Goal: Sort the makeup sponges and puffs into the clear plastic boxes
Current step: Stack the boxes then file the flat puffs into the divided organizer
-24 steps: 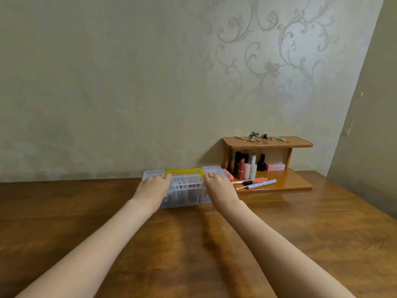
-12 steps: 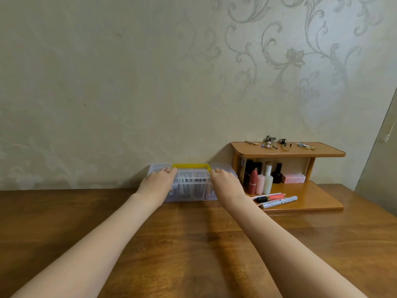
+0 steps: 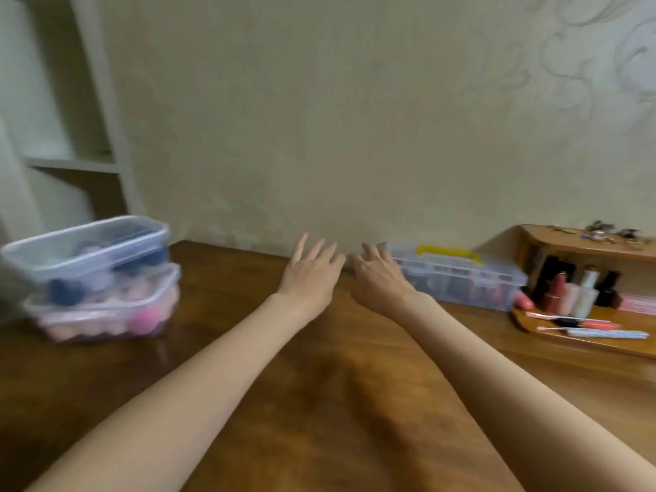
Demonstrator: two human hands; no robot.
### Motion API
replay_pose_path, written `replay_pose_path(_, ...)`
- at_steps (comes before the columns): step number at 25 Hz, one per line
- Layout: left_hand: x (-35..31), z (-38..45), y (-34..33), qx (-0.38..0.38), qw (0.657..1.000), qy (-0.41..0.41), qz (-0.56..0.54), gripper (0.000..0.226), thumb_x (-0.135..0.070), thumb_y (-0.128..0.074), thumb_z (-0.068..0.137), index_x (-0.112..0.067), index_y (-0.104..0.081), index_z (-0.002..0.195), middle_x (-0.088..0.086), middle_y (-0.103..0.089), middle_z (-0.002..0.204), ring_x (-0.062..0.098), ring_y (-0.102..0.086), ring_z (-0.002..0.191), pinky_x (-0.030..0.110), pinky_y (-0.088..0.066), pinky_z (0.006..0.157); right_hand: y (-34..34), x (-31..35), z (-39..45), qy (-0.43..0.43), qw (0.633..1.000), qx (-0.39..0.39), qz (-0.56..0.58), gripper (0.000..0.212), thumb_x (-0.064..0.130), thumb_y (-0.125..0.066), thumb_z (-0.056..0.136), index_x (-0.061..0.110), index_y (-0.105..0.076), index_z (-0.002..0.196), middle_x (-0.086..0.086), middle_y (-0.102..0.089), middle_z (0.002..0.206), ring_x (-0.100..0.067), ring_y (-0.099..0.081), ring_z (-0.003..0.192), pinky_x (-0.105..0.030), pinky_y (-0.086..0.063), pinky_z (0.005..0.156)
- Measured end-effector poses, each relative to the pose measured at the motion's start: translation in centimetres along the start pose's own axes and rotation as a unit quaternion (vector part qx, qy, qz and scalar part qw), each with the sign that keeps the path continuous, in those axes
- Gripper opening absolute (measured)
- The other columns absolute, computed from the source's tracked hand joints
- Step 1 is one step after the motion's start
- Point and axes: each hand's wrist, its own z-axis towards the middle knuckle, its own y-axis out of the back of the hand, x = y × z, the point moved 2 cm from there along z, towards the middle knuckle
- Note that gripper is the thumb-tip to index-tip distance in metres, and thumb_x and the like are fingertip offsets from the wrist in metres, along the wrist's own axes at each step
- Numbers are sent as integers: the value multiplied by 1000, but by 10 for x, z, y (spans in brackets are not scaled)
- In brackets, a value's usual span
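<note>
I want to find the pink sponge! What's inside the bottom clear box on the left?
The bottom clear box holds a bright pink sponge and pale peach puffs. Another clear box stacked on top covers the rest, and blur hides details.

Both bare forearms reaching forward side by side, left hand [image 3: 308,275] hovering palm down with fingers straight and spread, right hand [image 3: 380,278] lying just beside it, fingers loosely extended, neither holding anything
</note>
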Motion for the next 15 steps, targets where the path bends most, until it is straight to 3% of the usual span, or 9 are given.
replay_pose_path(2,61,-43,26,-55,997,55,5,49,-6,-38,91,-11,-38,140,8,-31,152,24,-22,143,43,3,118,-13,82,10,32,990,53,124,62,25,-51,89,11,-28,144,-16,-27,151,-37,-26,138,-45,-30,111)
replay_pose_path(5,154,-109,55,-166,974,154,5,41,-10,-42,88,-9,-52,128,11,-49,138,30,-38,131,45,-13,115,-14,182,8,45,931,99,348,77,28,-61,88,11,-16,148,-16,-25,153,-30,-24,142,-38,-28,112)
replay_pose_path(7,209,-147,59,-179,945,272,-8,38,-15,-48,90,-8,-51,127,15,-46,138,35,-36,129,48,-20,111,-13,225,6,33,885,96,454,84,23,-65,86,17,-11,150,-12,-17,156,-27,-18,145,-41,-26,115)
replay_pose_path(9,246,-173,53,-139,908,388,-80,49,-27,-55,89,-7,-43,132,20,-36,142,40,-30,130,50,-24,109,-12,254,16,12,851,89,518,83,15,-63,86,17,-10,150,-11,-18,157,-27,-21,144,-43,-28,114)
replay_pose_path(12,264,-184,34,-83,877,420,-220,67,-38,-61,85,-5,-32,136,20,-32,141,37,-34,129,45,-33,105,-21,270,33,-38,806,131,576,86,11,-60,87,12,-3,151,-13,-16,157,-29,-22,143,-42,-28,113)
replay_pose_path(15,283,-188,31,-132,861,398,-286,62,-31,-64,84,-5,-34,132,15,-45,131,33,-47,118,42,-43,97,-39,279,40,-61,767,145,622,89,17,-66,82,12,-7,150,-12,-24,154,-29,-29,140,-44,-30,113)
